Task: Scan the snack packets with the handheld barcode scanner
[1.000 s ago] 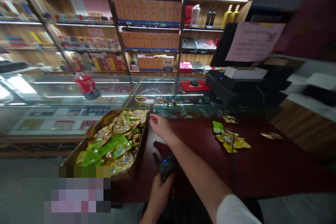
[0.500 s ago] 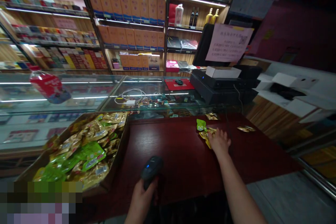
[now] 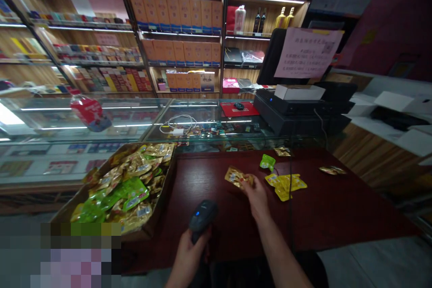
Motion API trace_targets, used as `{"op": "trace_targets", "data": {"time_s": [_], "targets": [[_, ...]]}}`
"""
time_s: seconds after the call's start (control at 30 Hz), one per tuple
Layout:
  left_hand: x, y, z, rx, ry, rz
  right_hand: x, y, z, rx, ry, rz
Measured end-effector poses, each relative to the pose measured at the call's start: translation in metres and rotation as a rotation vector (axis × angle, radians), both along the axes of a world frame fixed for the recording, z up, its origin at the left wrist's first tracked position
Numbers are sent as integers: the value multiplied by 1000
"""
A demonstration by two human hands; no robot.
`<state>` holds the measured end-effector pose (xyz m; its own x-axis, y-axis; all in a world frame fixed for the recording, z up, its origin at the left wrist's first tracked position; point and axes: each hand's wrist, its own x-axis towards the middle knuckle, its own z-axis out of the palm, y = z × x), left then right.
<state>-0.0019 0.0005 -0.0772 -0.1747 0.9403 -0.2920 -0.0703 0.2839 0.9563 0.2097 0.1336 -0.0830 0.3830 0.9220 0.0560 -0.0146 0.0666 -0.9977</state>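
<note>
My left hand (image 3: 193, 248) is closed around the handle of a black barcode scanner (image 3: 203, 214) with a small blue light, above the front of the dark red table (image 3: 202, 173). In my right hand (image 3: 257, 195) I pinch a gold foil snack packet (image 3: 237, 177), raised over the middle of the table. Just right of that hand lie yellow packets (image 3: 286, 184) and a green packet (image 3: 267, 162). Farther off are a gold packet (image 3: 282, 151) and another gold packet (image 3: 332, 170). A cardboard box (image 3: 155, 216) full of gold and green packets stands to the left.
Behind the table runs a glass display counter (image 3: 158, 117) with a red bottle (image 3: 88, 111), a white cable (image 3: 178, 125) and a mouse (image 3: 239, 106) on a red mat. A monitor with a paper sign (image 3: 305, 54) stands at the back right. Stocked shelves (image 3: 178, 33) line the wall.
My right hand has moved left from the packets on the table and now holds up a gold packet. The yellow packets it covered are exposed. The view has turned slightly left.
</note>
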Motion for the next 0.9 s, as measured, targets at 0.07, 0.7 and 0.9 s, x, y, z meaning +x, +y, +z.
{"op": "trace_targets", "data": {"time_s": [0.07,0.7,0.9], "targets": [[-2,-3,11,13,15,18,-31,-7,-7,-2,-17,25],[-2,1,52,-12,11,3,-43,-8,-33,28,-45,134],[-5,6,41,-18,27,0,-43,-10,-24,13,-79,149]]}}
